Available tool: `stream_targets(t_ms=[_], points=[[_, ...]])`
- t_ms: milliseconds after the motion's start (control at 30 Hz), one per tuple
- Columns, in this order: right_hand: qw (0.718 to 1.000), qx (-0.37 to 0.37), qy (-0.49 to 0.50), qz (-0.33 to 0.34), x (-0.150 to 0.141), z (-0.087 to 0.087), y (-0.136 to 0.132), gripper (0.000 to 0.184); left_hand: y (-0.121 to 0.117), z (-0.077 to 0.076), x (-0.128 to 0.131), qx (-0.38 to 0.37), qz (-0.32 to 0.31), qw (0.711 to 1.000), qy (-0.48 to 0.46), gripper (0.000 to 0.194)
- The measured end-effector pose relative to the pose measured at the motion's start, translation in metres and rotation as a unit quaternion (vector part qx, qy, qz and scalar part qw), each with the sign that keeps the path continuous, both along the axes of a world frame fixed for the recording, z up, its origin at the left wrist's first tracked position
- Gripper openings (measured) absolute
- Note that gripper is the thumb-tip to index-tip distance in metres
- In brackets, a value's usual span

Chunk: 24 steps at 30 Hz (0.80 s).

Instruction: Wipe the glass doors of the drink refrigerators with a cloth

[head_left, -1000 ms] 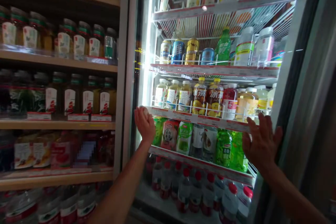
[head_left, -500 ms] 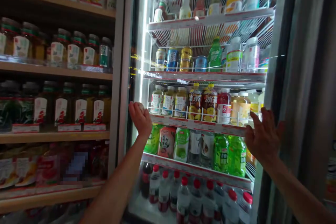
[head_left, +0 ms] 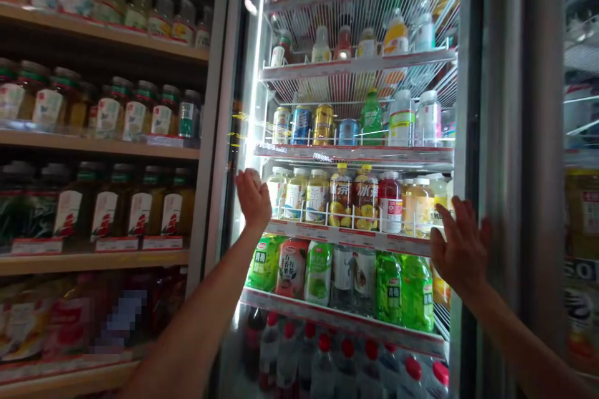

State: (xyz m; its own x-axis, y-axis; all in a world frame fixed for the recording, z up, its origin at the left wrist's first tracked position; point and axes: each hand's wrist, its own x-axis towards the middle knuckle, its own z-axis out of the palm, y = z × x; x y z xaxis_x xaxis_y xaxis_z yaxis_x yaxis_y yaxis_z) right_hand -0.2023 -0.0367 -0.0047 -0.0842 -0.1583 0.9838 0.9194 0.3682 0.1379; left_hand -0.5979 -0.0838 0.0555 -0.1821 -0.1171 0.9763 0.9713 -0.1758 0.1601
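Observation:
My left hand (head_left: 254, 198) is raised at the left side of a lit glass-fronted drinks fridge (head_left: 461, 106), empty, with fingers extended and partly foreshortened. Beside it on the middle shelf stand pale tea bottles (head_left: 296, 194). My right hand (head_left: 461, 249) is up at the fridge's right side, fingers spread and holding nothing. Closest to it are a bottle of light orange drink (head_left: 418, 207) and green-labelled bottles (head_left: 416, 292) on the shelf below. Whether either hand touches the glass, I cannot tell.
Wooden shelves (head_left: 100, 144) with rows of jars and bottles line the left. Inside the fridge, cans (head_left: 322, 124) stand above dark-labelled iced tea bottles (head_left: 365, 198), with red-capped bottles (head_left: 324, 349) at the bottom. A metal frame (head_left: 503, 137) borders the right, beside another glass-fronted section.
The view has shifted, so the fridge shelves sit lower and slightly farther left, and more shows at the top and right. Both hands stay raised, the left with its fingers a little straighter.

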Motion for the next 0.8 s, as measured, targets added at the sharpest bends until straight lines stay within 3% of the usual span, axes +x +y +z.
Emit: stream_targets(t_ms=[67, 133, 233, 333, 433, 533, 667, 733, 800], points=[[1.000, 0.008, -0.022, -0.005, -0.005, 0.004, 0.000, 0.047, 0.009, 0.003, 0.039, 0.001, 0.001, 0.999, 0.042, 0.053], [0.999, 0.014, -0.033, -0.006, -0.009, 0.006, 0.001, 0.046, 0.017, 0.006, 0.081, -0.021, -0.002, 0.985, 0.171, 0.052], [0.999, 0.027, -0.042, -0.001, -0.007, 0.007, 0.002, 0.044, 0.019, 0.014, 0.108, -0.012, 0.018, 0.971, 0.239, 0.053], [0.998, 0.025, -0.056, -0.002, -0.002, 0.007, 0.003, 0.043, 0.012, 0.027, 0.086, 0.016, 0.041, 0.977, 0.209, 0.050], [0.999, 0.019, -0.048, -0.004, -0.001, 0.007, 0.003, 0.043, 0.008, 0.039, 0.062, 0.003, 0.024, 0.953, 0.301, 0.045], [0.999, 0.019, -0.044, 0.003, -0.003, 0.006, 0.003, 0.044, 0.009, 0.043, 0.065, -0.014, -0.002, 0.929, 0.370, 0.043], [0.999, 0.014, -0.044, 0.016, -0.004, 0.005, 0.002, 0.046, 0.010, 0.031, 0.079, -0.021, -0.034, 0.953, 0.300, 0.045], [0.999, 0.012, -0.046, 0.020, -0.002, 0.006, 0.001, 0.047, 0.006, 0.028, 0.067, -0.052, -0.041, 0.955, 0.288, 0.043], [0.999, 0.005, -0.034, 0.022, 0.003, 0.010, -0.001, 0.049, -0.002, 0.032, 0.040, -0.059, -0.039, 0.970, 0.233, 0.038]])
